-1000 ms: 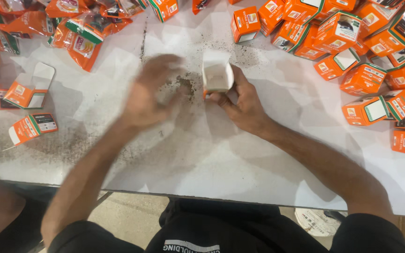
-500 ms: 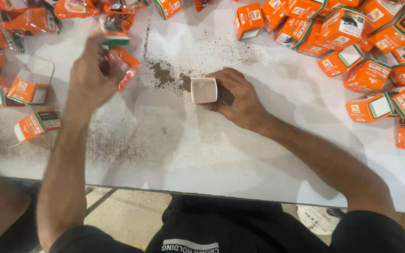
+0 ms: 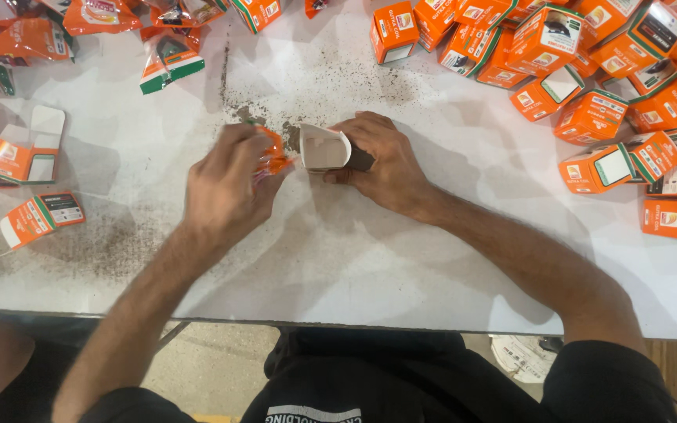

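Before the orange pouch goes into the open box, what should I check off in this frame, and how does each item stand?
1. Small open cardboard box steadied by right hand: ok.
2. Box mouth turned toward left hand: ok.
3. Orange plastic pouch gripped in left fingers: ok.
4. Pouch sealed: cannot tell, mostly hidden.
5. White table free of dark spilled grains: not ok.

White table (image 3: 338, 266); tan floor (image 3: 213, 360)

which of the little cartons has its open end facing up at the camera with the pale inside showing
The carton held by the right hand at the table's middle. Its pale inside shows, while the orange cartons piled at right show printed outsides. The left hand holds an orange pouch beside it.
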